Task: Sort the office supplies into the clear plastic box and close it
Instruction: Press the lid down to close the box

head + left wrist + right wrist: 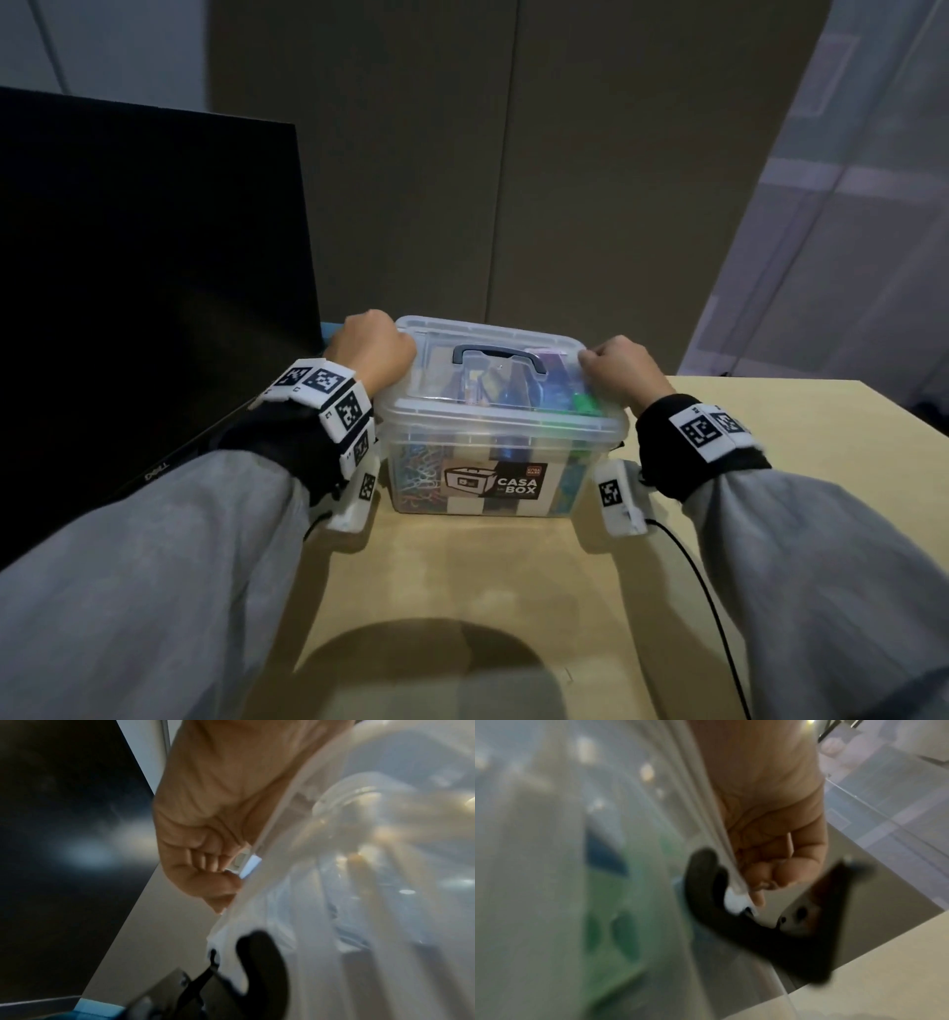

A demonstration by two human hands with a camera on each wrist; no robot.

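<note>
The clear plastic box [513, 437] stands on the table with its lid [436, 329] on top and a grey handle [498, 354] lying flat. Coloured paper clips [416, 473], a green item [585, 403] and other supplies show through the walls. My left hand [372, 349] grips the lid's left edge, fingers curled under the rim [205, 866]. My right hand [619, 367] grips the lid's right edge the same way [770, 862]. A dark curved piece [706, 892] sits below the rim by the right fingers, blurred.
A black monitor [128, 282] leans close on the left, almost touching my left wrist. The beige table [462, 565] extends toward me and to the right. A black cable [708, 591] runs down from my right wrist. Grey panels stand behind the box.
</note>
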